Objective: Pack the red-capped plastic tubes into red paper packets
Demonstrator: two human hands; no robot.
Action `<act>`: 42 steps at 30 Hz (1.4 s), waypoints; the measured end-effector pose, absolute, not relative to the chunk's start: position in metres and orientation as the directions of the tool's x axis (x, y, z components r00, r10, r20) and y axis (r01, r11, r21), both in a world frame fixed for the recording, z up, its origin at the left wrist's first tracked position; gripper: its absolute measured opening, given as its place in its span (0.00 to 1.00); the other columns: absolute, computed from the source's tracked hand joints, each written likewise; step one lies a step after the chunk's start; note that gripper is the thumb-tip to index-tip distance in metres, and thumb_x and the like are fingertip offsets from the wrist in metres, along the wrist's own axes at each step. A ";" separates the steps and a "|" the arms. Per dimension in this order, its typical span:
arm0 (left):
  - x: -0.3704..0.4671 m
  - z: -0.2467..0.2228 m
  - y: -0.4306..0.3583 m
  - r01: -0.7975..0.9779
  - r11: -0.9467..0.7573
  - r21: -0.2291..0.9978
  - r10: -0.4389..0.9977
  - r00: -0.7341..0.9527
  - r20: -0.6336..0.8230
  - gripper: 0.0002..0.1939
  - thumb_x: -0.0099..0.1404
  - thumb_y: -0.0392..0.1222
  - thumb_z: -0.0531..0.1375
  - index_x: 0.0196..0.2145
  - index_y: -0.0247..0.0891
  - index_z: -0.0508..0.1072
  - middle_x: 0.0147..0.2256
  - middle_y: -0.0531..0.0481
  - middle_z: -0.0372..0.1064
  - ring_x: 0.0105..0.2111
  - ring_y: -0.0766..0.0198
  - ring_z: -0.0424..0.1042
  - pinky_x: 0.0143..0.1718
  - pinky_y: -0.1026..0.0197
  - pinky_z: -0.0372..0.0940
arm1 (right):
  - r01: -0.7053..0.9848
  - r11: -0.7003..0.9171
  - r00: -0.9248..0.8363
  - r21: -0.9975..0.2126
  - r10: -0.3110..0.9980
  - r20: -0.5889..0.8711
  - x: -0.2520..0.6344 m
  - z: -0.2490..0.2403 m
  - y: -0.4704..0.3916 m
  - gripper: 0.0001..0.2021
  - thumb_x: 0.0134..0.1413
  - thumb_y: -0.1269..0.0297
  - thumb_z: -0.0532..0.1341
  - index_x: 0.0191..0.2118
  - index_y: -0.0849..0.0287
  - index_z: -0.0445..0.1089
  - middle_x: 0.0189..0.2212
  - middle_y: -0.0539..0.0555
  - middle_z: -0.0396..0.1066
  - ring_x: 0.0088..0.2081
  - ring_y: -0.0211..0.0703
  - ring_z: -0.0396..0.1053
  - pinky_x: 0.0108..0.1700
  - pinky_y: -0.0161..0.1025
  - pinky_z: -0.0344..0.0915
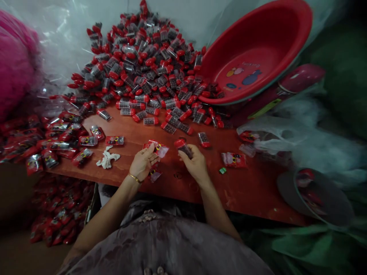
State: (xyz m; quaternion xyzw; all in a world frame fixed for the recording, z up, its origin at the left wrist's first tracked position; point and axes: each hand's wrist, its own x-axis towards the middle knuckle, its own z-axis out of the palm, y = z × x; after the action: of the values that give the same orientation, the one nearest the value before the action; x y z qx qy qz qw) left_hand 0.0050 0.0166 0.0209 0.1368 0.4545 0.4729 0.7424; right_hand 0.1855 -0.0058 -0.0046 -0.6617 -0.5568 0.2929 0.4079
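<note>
My left hand (142, 163) pinches a small red printed plastic bag (159, 148) with a clear end. Another such bag (155, 174) lies on the table just below that hand. In my right hand (195, 162) is a small clear tube with a red cap (181, 146), its capped end pointing up and left toward the bag. The two hands are apart, above the front part of the wooden table. A single loose tube (203, 139) lies beyond my right hand. To the right rests a stack of flat red bags (233, 159) beside a tiny green packet (223, 170).
A high heap of red-capped tubes (149, 68) fills the back, against a tilted red basin (258, 49). Filled bags (63, 137) are piled at left, near a crumpled white scrap (107, 157). A grey bucket (289, 191) and clear plastic (309, 141) stand at right.
</note>
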 end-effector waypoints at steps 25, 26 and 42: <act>0.023 0.028 -0.002 -0.505 0.468 0.725 0.867 0.102 -0.488 0.23 0.30 0.46 0.74 0.25 0.33 0.74 0.23 0.53 0.73 0.22 0.70 0.70 0.30 0.65 0.67 | 0.089 -0.032 0.026 -0.996 0.999 -0.030 0.147 0.013 -0.034 0.11 0.49 0.56 0.60 0.34 0.58 0.67 0.19 0.45 0.62 0.18 0.32 0.58 0.20 0.31 0.59; 0.025 0.027 -0.003 -0.530 0.462 0.711 0.869 0.108 -0.483 0.23 0.30 0.46 0.74 0.25 0.33 0.74 0.24 0.52 0.73 0.23 0.70 0.70 0.31 0.65 0.67 | 0.090 -0.022 0.073 -0.996 0.997 -0.015 0.143 0.012 -0.033 0.11 0.50 0.56 0.59 0.34 0.58 0.67 0.20 0.45 0.63 0.19 0.32 0.59 0.21 0.31 0.60; 0.024 0.016 -0.002 -0.607 0.443 0.660 0.877 0.143 -0.458 0.19 0.39 0.49 0.71 0.23 0.33 0.71 0.18 0.56 0.66 0.20 0.73 0.66 0.24 0.69 0.61 | 0.140 0.035 0.135 -0.990 0.989 0.054 0.124 -0.006 -0.032 0.09 0.55 0.57 0.56 0.36 0.57 0.62 0.26 0.47 0.65 0.26 0.35 0.63 0.29 0.33 0.61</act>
State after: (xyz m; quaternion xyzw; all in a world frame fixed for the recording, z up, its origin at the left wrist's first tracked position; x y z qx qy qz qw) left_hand 0.0240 -0.0023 0.0157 0.1610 0.4197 0.5024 0.7386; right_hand 0.1238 -0.0321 -0.0060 -0.5552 -0.5086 0.4172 0.5089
